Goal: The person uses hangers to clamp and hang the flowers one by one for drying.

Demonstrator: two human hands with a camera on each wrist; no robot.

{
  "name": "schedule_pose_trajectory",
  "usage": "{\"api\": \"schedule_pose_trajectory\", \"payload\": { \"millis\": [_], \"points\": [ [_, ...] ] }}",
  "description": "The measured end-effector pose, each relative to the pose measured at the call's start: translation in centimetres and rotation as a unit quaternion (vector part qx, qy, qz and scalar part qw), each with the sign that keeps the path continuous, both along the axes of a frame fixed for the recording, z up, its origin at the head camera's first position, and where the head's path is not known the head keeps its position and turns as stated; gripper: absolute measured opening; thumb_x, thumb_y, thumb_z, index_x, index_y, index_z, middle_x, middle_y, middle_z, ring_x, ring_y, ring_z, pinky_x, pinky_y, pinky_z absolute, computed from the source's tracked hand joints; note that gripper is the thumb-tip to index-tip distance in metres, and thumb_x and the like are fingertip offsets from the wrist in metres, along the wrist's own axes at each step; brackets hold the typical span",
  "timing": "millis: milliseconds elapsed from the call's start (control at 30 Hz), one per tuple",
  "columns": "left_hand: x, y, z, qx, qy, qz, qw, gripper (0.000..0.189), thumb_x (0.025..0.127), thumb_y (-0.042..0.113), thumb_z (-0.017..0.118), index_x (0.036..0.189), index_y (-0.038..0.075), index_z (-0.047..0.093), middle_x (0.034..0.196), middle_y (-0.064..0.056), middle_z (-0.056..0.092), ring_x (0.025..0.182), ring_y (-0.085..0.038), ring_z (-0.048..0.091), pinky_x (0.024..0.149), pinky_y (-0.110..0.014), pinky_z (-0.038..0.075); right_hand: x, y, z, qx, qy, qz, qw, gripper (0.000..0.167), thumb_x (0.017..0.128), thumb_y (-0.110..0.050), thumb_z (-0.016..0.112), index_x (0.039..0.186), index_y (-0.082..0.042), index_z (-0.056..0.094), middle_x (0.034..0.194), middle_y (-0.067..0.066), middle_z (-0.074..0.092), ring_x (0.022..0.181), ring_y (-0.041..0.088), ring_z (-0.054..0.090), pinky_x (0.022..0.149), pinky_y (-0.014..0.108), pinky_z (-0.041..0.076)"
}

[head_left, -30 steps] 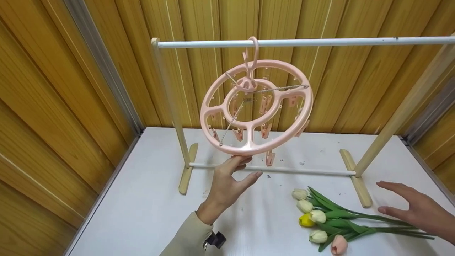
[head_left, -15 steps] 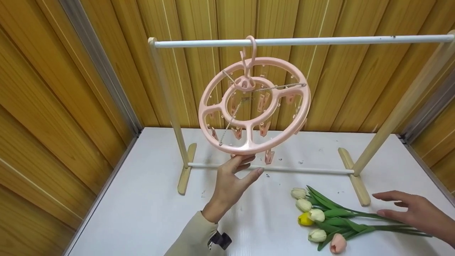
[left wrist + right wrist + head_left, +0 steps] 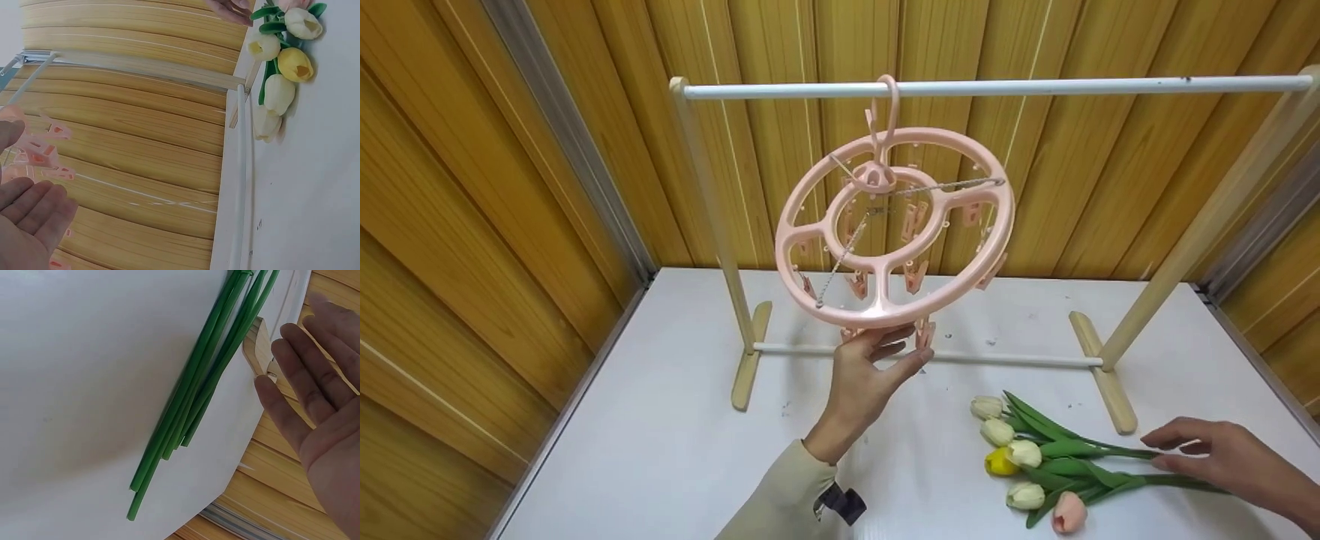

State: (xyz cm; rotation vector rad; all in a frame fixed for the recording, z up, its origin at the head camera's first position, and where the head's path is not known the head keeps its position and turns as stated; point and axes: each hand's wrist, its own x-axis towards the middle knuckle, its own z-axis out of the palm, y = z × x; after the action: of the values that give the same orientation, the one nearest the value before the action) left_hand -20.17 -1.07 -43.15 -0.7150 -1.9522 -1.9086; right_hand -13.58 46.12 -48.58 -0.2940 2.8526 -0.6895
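A round pink clip hanger hangs tilted by its hook from the white top bar of a rack. My left hand is at its lower rim, fingers fairly straight beneath it. Its thumb tip is by a dangling pink clothespin; in the left wrist view, more clothespins hang around the fingers. Artificial tulips in white, yellow and pink lie on the table, green stems pointing right. Over those stems hovers my right hand, relaxed, with nothing between its fingers in the right wrist view.
The rack's left foot and right foot stand on the white table, joined by a low white bar. Wood-look panel walls close in the back and both sides.
My left hand has shifted slightly right along the hanger's rim, its thumb now nearer the dangling clothespin. The right hand has come lower and left, over the tulip stems.
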Motion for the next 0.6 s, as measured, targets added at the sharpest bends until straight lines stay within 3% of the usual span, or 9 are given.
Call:
{"api": "schedule_pose_trajectory", "payload": {
  "millis": [200, 600],
  "points": [
    [-0.1, 0.7, 0.2, 0.035, 0.001, -0.015, 0.9993, 0.034, 0.091, 0.010, 0.086, 0.121, 0.000, 0.074, 0.111, -0.007, 0.078, 0.106, -0.024, 0.075, 0.093, -0.040, 0.062, 0.3, 0.3, -0.5, -0.023, 0.000, 0.019, 0.9996, 0.019, 0.091, -0.012, 0.084, 0.108, -0.007, 0.078, 0.101, 0.002, 0.075, 0.087, -0.003, 0.065, 0.073, 0.022, 0.061],
    [-0.2, 1.4, 0.4, 0.068, -0.008, -0.016, 0.9975, 0.031, 0.087, 0.007, 0.089, 0.115, 0.000, 0.075, 0.104, -0.007, 0.077, 0.100, -0.023, 0.075, 0.089, -0.040, 0.064, 1.0, 1.2, -2.6, -0.111, 0.048, 0.093, 0.9883, 0.019, 0.083, 0.002, 0.086, 0.098, -0.007, 0.078, 0.094, -0.008, 0.074, 0.087, -0.003, 0.067, 0.069, 0.019, 0.060]
  ]
}}
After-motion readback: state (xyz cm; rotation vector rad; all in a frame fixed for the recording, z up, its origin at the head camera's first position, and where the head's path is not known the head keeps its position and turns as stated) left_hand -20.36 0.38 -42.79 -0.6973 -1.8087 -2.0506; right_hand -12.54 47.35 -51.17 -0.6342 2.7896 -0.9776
